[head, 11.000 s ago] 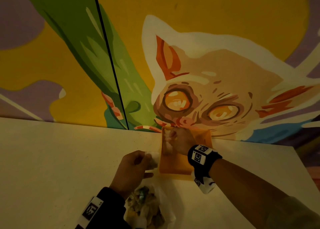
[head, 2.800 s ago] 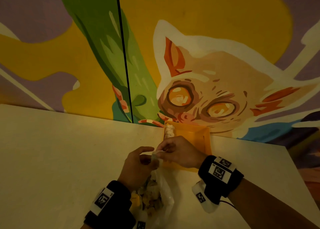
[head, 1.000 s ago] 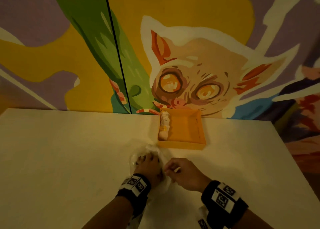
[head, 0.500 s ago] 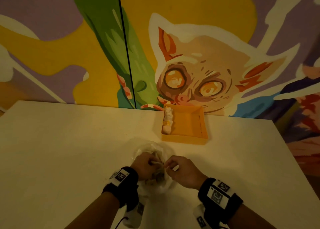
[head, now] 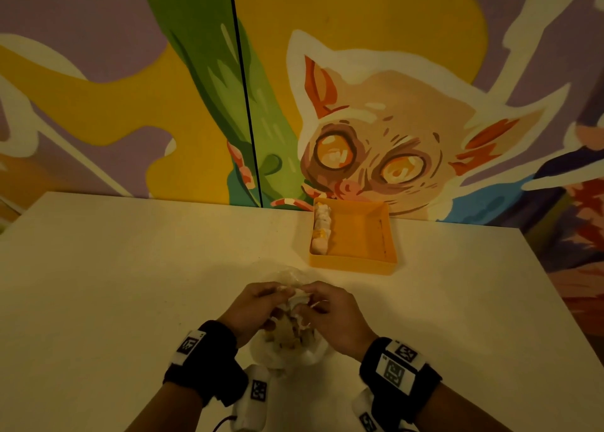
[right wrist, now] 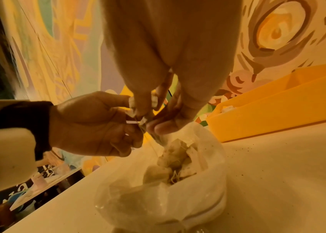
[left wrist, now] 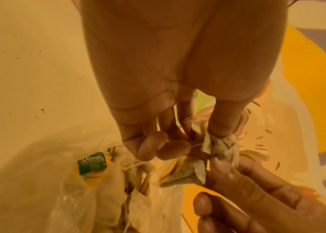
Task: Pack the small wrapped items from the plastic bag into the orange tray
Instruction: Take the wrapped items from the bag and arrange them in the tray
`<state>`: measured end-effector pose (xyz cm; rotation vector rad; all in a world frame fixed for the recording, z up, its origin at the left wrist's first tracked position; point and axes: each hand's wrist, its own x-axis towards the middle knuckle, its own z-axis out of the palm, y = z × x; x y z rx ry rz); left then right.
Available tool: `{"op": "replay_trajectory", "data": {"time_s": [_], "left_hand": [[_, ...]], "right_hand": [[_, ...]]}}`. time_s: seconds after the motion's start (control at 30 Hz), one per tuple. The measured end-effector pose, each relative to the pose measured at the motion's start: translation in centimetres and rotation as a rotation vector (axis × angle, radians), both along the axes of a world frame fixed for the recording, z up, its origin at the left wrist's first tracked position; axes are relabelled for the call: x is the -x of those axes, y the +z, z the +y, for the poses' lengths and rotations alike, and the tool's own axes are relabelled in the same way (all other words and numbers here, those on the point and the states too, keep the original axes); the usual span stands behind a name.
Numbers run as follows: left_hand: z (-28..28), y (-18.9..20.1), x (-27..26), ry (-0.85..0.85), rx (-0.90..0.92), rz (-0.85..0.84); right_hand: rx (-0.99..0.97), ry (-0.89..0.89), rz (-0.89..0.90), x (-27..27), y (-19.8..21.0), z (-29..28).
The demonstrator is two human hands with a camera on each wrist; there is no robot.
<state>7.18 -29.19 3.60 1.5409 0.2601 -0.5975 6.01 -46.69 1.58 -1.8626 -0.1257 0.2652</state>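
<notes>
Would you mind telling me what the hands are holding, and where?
Both hands pinch one tea bag above the plastic bag: left hand its top, right hand its lower edge.

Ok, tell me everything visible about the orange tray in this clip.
The orange tray is a shallow, square-cornered open box, plastic by its look. It sits flat on the pale table by the painted wall, beyond both hands and untouched. A row of small wrapped items lines its left wall; the rest is bare.

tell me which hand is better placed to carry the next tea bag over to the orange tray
Right, probably. Both hands pinch the tea bag above the plastic bag, but the orange tray sits ahead toward the right hand.
</notes>
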Motion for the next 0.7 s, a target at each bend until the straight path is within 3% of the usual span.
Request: {"op": "replay_trajectory", "data": {"time_s": [0.27,0.47,0.7], "left_hand": [[-1.0,0.9,0.5,0.078,0.077,0.076],[-1.1,0.8,0.4,0.147,0.135,0.033],[-0.8,0.2,0.4,0.202,0.132,-0.042]], "right_hand": [[0.041,-0.078,0.037,-0.7,0.4,0.4],[0.148,0.014,0.041,-0.7,0.5,0.1],[-0.109,-0.133,0.219,-0.9,0.8,0.5]]}}
